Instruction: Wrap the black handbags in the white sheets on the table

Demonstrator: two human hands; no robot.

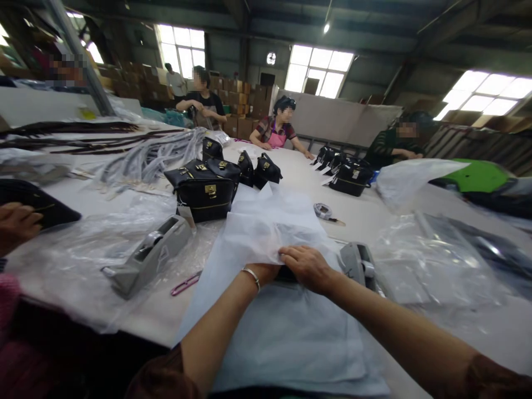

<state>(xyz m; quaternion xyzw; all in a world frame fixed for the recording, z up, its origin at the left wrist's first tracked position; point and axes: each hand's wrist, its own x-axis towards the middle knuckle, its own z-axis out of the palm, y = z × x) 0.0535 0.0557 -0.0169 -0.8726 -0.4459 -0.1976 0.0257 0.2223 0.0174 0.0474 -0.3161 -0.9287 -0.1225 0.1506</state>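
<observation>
A stack of white tissue paper (266,332) lies on the table in front of me. A loose sheet of tissue paper (253,233) spreads over its upper part. My left hand (266,271), with a bracelet at the wrist, reaches under this sheet, so its fingers are hidden. My right hand (305,267) has its fingers closed on the near edge of the sheet, right beside the left hand. Below and between the hands shows part of a black object (286,275), mostly covered; its kind cannot be made out.
Grey tape dispensers stand left (145,255) and right (358,263) of the paper. Pink thread snips (185,284) lie at left. Black handbags (208,188) stand ahead, with more handbags (353,176) further right. Clear plastic bags (436,266) cover the right side. Co-workers surround the table; one hand (19,224) is at far left.
</observation>
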